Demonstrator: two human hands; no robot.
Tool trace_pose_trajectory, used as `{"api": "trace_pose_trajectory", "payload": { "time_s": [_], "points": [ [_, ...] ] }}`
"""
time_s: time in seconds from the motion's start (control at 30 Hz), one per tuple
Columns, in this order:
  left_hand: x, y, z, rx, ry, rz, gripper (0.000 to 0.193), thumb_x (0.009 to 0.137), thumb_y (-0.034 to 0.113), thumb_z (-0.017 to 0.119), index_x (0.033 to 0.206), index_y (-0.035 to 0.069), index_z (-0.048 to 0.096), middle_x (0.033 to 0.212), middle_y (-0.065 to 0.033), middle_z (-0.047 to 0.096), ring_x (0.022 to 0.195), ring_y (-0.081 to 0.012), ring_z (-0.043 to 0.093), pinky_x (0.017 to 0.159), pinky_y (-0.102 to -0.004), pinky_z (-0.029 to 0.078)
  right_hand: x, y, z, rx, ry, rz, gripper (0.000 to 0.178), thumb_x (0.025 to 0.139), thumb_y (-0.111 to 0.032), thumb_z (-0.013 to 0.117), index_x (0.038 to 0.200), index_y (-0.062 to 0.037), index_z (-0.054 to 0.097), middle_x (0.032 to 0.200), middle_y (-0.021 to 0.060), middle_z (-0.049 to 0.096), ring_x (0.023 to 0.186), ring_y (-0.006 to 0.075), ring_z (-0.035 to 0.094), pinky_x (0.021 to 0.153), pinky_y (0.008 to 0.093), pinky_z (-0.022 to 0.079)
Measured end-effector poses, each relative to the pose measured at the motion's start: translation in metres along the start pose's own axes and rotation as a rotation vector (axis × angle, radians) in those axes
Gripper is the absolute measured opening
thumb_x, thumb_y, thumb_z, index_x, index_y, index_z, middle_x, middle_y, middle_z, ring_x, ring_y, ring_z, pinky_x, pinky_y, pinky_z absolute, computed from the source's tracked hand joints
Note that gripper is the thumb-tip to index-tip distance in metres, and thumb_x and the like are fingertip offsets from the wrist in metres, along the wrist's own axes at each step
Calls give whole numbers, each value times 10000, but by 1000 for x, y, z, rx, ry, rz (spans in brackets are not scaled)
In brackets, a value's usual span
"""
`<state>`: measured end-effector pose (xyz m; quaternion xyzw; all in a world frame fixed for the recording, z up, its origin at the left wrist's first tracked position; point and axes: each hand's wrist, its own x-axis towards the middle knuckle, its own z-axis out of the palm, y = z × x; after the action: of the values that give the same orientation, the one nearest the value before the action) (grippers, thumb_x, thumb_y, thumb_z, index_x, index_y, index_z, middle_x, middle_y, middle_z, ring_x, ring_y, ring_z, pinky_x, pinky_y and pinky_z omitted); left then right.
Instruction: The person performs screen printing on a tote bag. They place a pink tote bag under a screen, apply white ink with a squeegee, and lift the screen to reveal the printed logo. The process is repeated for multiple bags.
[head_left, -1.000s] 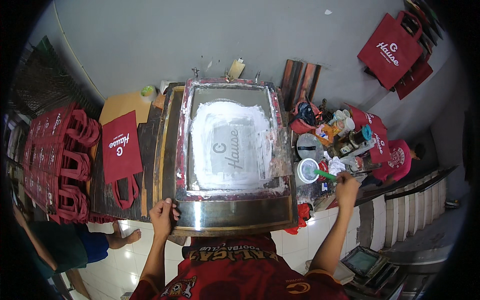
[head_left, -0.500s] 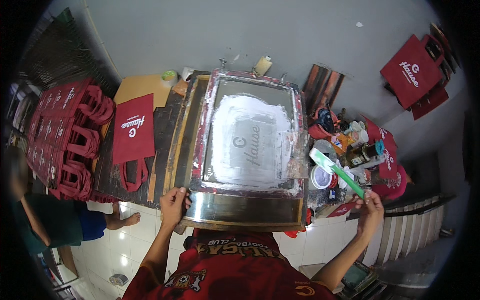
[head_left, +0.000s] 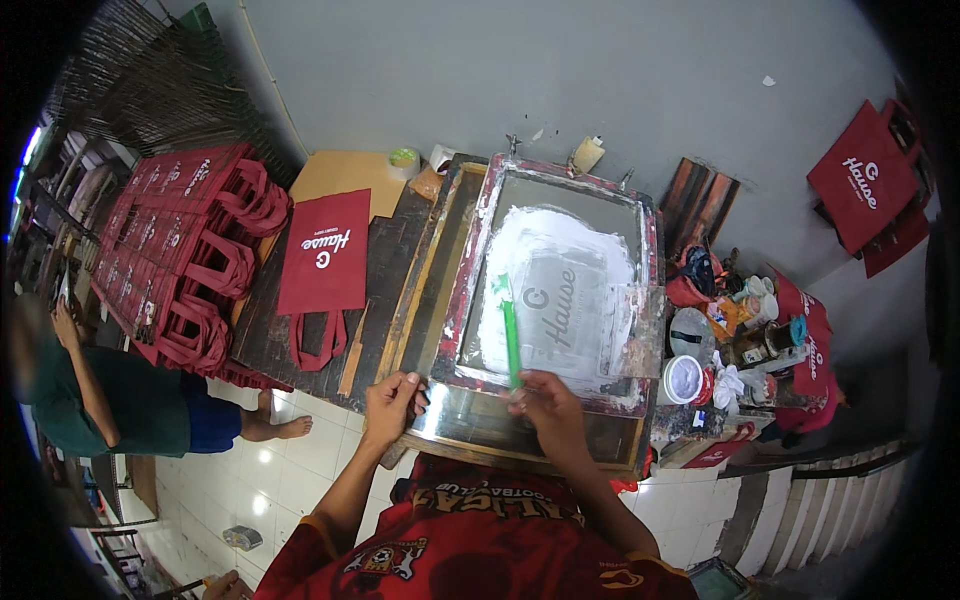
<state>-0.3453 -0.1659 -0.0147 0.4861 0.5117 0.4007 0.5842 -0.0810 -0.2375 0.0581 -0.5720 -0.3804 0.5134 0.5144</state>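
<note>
In the lower middle of the frame the left hand (head_left: 392,402) grips the near left corner of the screen-printing frame (head_left: 555,275), fingers curled over its lower rail; the right hand (head_left: 545,405) sits just to its right at the same near edge, closed around the lower end of a green spatula (head_left: 511,335), which runs up and slightly left from the fist onto the mesh, its tip lying in the white ink (head_left: 535,240) spread across the upper part of the screen (a pale logo shows through the mesh at centre); the frame lies flat on a dark wooden table (head_left: 385,255) in the centre of the picture, its red-stained border tilted a little clockwise; left of the frame, on the same table, a single red tote bag (head_left: 325,255) lies flat with its handles toward the lower edge; further to the left a long overlapping row of red bags (head_left: 185,255) fills the upper left; just right of the frame's lower right corner stands an open white tub of ink (head_left: 683,380) among a clutter of rags and jars (head_left: 745,325); in the upper right more red bags (head_left: 862,185) hang against the grey wall (head_left: 500,70); at the far left edge another person (head_left: 110,400) stands on the white tiled floor (head_left: 290,450)
</note>
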Motion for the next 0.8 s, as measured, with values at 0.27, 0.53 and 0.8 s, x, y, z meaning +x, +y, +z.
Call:
{"api": "trace_pose_trajectory", "payload": {
  "time_s": [0.27,0.53,0.8],
  "points": [
    [20,30,-4,-61,35,45,388,1075,336,571,912,-6,657,679,-75,662,578,-112,602,547,-253,461,-20,-13,-61,-211,349,-35,117,1000,-107,650,1032,3,669,808,35,664,626,102,621,549,259,510],
    [200,172,71,655,-115,785,418,1044,304,571,1219,-71,625,1123,-249,707,1046,-383,694,907,-439,535,-46,35,-154,-295,865,-260,265,998,-104,656,1222,24,594,1005,100,680,865,151,647,791,302,525],
    [437,178,141,1143,-159,996,545,1070,461,469,1312,-8,602,1345,-258,619,1284,-395,570,1074,-521,423,-59,103,-154,-647,1065,-185,416,1054,-181,559,1376,68,475,1311,202,552,1256,308,517,1121,425,367]
  ]
}}
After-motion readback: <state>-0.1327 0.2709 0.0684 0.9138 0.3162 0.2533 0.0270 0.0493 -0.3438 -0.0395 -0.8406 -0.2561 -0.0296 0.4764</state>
